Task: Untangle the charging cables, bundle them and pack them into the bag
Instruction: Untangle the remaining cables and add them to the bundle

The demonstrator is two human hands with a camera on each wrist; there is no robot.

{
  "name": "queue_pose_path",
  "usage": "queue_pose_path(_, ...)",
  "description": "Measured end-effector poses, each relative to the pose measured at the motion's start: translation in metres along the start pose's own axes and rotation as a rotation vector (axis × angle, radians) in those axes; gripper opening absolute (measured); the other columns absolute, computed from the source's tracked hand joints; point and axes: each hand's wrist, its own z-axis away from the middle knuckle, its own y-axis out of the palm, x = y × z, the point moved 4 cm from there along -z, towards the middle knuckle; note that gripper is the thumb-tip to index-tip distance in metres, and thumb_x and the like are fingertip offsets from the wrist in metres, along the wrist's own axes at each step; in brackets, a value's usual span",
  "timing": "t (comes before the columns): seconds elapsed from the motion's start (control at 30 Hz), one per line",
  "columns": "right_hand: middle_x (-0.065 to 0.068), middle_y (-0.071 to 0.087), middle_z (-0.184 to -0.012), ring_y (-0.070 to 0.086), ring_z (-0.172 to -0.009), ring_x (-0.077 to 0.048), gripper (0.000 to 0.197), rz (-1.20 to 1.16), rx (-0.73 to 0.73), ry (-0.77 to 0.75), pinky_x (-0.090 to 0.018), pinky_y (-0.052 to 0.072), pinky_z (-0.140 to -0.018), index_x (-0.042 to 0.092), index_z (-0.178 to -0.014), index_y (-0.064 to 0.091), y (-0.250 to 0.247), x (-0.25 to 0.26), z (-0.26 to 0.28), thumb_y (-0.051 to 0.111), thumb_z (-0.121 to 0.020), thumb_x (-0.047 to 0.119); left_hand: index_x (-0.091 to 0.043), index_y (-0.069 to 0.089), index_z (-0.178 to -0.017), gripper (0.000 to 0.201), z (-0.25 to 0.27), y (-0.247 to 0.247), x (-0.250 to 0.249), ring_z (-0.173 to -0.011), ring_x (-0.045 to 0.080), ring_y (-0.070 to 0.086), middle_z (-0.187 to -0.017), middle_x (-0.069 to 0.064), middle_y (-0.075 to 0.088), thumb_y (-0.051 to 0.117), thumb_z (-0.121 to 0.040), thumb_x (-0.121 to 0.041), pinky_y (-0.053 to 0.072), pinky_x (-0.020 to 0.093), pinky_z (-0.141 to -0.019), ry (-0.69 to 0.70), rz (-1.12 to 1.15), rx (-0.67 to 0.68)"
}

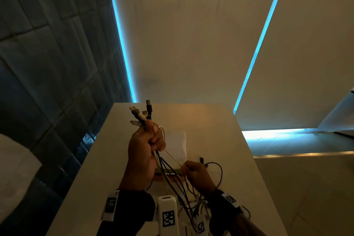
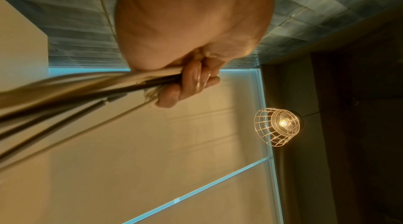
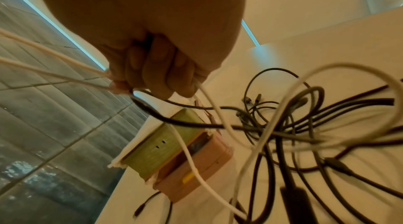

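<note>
Black and white charging cables are seen over a pale cream bench. A green and pink striped bag is trimmed in white. Grey-blue tiles are edged by cyan light strips. Black-and-white square codes mark the wrist bands.

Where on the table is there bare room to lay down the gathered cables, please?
Bare table lies at the far end beyond the white cloth, and along the left edge beside the left hand. The near right, under the right hand, is crowded with loose cables.
</note>
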Motion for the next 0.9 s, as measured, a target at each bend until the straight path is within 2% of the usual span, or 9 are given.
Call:
queue_pose_path(0.13, 0.013, 0.050, -0.047, 0.044, -0.050, 0.002, 0.042, 0.058, -0.047, 0.062, -0.017, 0.034, -0.056, 0.022, -0.055, 0.054, -0.002, -0.013, 0.001, 0.052, -0.089, -0.003, -0.010, 0.039, -0.068, 0.035, -0.001, -0.002, -0.002, -0.038, 0.006, 0.024, -0.048, -0.007, 0.031, 0.032, -0.099, -0.024, 0.027, 0.020, -0.041, -0.005, -0.009, -0.015)
queue_pose_path(0.2, 0.014, 0.051, -0.047, 0.044, -0.049, 0.001, 0.042, 0.068, -0.092, 0.069, -0.018, 0.033, -0.055, 0.021, -0.054, 0.054, -0.005, -0.007, 0.001, 0.052, -0.088, -0.003, -0.011, 0.039, -0.068, 0.033, -0.003, -0.004, -0.003, -0.038, 0.006, 0.024, -0.048, -0.007, 0.031, 0.034, -0.097, -0.027, 0.028, 0.020, -0.040, -0.020, -0.027, -0.023)
queue_pose_path(0.37, 0.010, 0.040, -0.042, 0.033, -0.043, -0.006, 0.035, -0.100, -0.207, 0.011, -0.022, 0.028, -0.048, 0.017, -0.061, 0.058, -0.018, 0.054, -0.004, 0.053, -0.095, 0.010, -0.011, 0.039, -0.069, 0.037, -0.005, -0.009, -0.001, -0.038, 0.006, 0.024, -0.049, -0.007, 0.032, 0.030, -0.102, -0.025, 0.026, 0.019, -0.040, -0.038, -0.101, -0.061)
queue_pose_path(0.5, 0.008, 0.035, -0.043, 0.027, -0.038, -0.007, 0.026, -0.311, -0.096, -0.158, -0.018, 0.025, -0.041, 0.009, -0.074, 0.058, -0.015, 0.130, 0.003, 0.050, -0.098, 0.011, -0.011, 0.040, -0.069, 0.038, -0.002, -0.009, 0.003, -0.038, 0.007, 0.028, -0.051, -0.004, 0.036, 0.030, -0.103, -0.025, 0.028, 0.020, -0.041, -0.066, -0.161, -0.112)
queue_pose_path(0.6, 0.009, 0.036, -0.045, 0.026, -0.039, -0.007, 0.025, -0.365, 0.029, -0.265, -0.018, 0.025, -0.042, 0.008, -0.076, 0.057, -0.009, 0.165, 0.013, 0.048, -0.099, 0.011, -0.010, 0.046, -0.071, 0.036, 0.001, -0.007, 0.002, -0.043, 0.010, 0.043, -0.054, 0.001, 0.048, 0.034, -0.102, -0.024, 0.037, 0.023, -0.047, -0.065, -0.205, -0.194)
queue_pose_path(0.7, 0.013, 0.039, -0.046, 0.027, -0.040, -0.004, 0.023, -0.383, 0.158, -0.300, -0.017, 0.025, -0.042, 0.009, -0.075, 0.058, 0.001, 0.172, 0.019, 0.049, -0.097, 0.013, -0.004, 0.053, -0.081, 0.035, 0.002, -0.008, 0.001, -0.059, 0.018, 0.058, -0.061, 0.002, 0.065, 0.036, -0.102, -0.027, 0.047, 0.030, -0.060, -0.073, -0.195, -0.217)
queue_pose_path(0.77, 0.013, 0.038, -0.047, 0.028, -0.041, -0.004, 0.022, -0.368, 0.202, -0.276, -0.017, 0.025, -0.043, 0.010, -0.073, 0.058, 0.006, 0.167, 0.021, 0.051, -0.092, 0.016, 0.000, 0.054, -0.093, 0.035, 0.003, -0.009, 0.003, -0.065, 0.021, 0.064, -0.074, 0.009, 0.068, 0.037, -0.101, -0.030, 0.053, 0.031, -0.060, -0.136, -0.066, -0.187)
queue_pose_path(0.83, 0.012, 0.038, -0.048, 0.028, -0.042, -0.004, 0.022, -0.344, 0.220, -0.232, -0.017, 0.026, -0.044, 0.012, -0.071, 0.059, 0.008, 0.156, 0.022, 0.052, -0.091, 0.017, -0.004, 0.051, -0.087, 0.033, 0.003, -0.006, 0.000, -0.065, 0.019, 0.066, -0.078, 0.012, 0.062, 0.036, -0.100, -0.030, 0.054, 0.032, -0.061, -0.147, 0.089, -0.144)
queue_pose_path(0.9, 0.009, 0.036, -0.047, 0.026, -0.041, -0.007, 0.022, -0.342, 0.230, -0.178, -0.018, 0.024, -0.044, 0.014, -0.069, 0.059, 0.009, 0.145, 0.023, 0.053, -0.090, 0.020, -0.010, 0.047, -0.076, 0.033, 0.002, -0.003, -0.006, -0.060, 0.015, 0.062, -0.070, 0.005, 0.057, 0.035, -0.101, -0.028, 0.051, 0.030, -0.066, -0.096, 0.191, -0.134)
